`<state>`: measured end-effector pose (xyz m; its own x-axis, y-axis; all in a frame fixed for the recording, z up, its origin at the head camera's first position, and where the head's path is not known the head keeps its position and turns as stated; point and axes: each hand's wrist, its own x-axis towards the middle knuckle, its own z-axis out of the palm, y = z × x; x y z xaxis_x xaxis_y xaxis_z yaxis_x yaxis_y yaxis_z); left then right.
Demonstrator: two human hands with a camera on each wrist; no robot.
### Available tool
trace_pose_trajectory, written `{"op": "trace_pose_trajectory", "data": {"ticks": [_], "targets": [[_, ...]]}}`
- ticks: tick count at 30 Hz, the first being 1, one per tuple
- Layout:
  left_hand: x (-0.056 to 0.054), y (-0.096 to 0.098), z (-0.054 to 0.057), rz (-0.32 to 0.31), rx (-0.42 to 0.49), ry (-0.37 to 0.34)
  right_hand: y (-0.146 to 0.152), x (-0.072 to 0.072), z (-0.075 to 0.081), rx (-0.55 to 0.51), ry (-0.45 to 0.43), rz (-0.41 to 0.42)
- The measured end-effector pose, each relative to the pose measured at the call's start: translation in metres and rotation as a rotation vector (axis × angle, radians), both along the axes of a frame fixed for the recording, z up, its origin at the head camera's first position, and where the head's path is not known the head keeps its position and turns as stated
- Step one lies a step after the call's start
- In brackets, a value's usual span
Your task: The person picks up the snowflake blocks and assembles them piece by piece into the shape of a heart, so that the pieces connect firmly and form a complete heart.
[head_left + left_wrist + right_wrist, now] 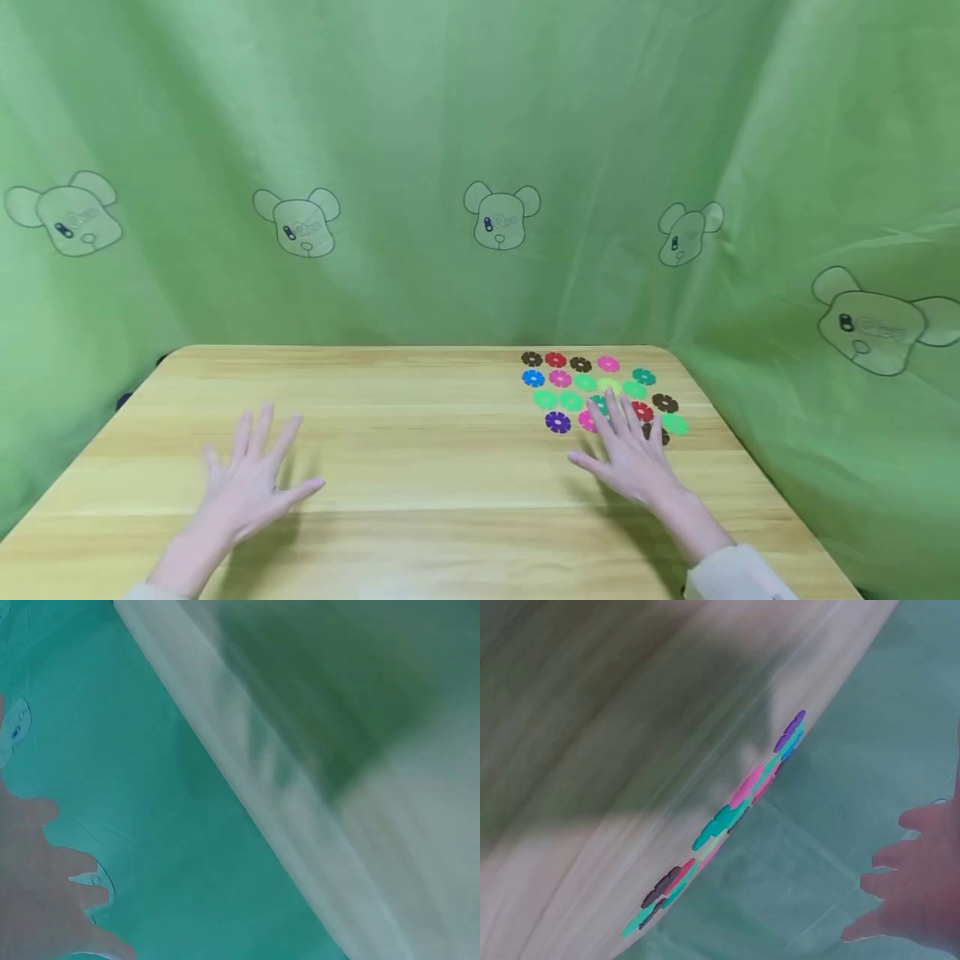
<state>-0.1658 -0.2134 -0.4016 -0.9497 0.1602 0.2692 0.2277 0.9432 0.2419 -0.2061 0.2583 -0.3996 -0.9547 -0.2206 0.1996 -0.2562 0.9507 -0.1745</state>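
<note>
Several flat, notched plastic discs in many colours lie spread at the far right of the table, among them a blue disc (527,379), a purple disc (551,423) and a red disc (549,361). My right hand (633,462), fingers spread, hovers over the near side of this group and hides some discs. In the right wrist view the discs, such as a teal disc (714,828), form a slanted band, with the hand (922,889) at the lower right. Over the table's left part, my left hand (243,492) is held with spread fingers, holding nothing.
The light wooden table (420,467) has rounded far corners. Green cloth (405,108) printed with bear-head outlines hangs behind it and along both sides. Small dark objects (124,401) show beyond the left edge. Shadows of both hands fall on the wood.
</note>
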Motion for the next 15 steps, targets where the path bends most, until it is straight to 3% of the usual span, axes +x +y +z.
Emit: {"op": "trace_pose_trajectory", "data": {"ticks": [5,10,15], "targets": [[-0.020,0.023,0.011,-0.056,-0.030,-0.003,0.001,-0.006,-0.003,-0.028,-0.023,-0.003],[-0.043,0.058,0.022,-0.155,-0.046,0.003,0.001,-0.016,-0.008,-0.058,-0.081,0.012],[-0.062,0.097,0.026,-0.267,-0.018,-0.010,-0.003,-0.031,-0.014,-0.097,-0.187,0.009]]}}
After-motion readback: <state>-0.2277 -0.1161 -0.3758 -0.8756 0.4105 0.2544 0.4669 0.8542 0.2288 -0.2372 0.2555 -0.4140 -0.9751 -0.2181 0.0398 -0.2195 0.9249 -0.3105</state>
